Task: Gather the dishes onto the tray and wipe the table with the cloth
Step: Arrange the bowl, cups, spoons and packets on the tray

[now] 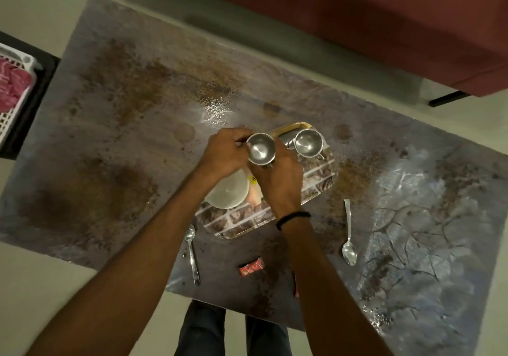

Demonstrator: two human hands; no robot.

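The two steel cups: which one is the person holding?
The left cup, held between the left hand and right hand; the right cup stands untouched on the tray.

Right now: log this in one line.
left hand, right hand: hold shiny steel cup at patterned tray edge | steel spoons: on table

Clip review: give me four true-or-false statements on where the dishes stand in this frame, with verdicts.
1. The left hand and right hand together hold a steel cup. True.
2. A second cup stands on the tray. True.
3. Both spoons lie on the tray. False: the left spoon and right spoon lie on the table.
4. The table is wiped clean. False: brown crumbs cover much of it.
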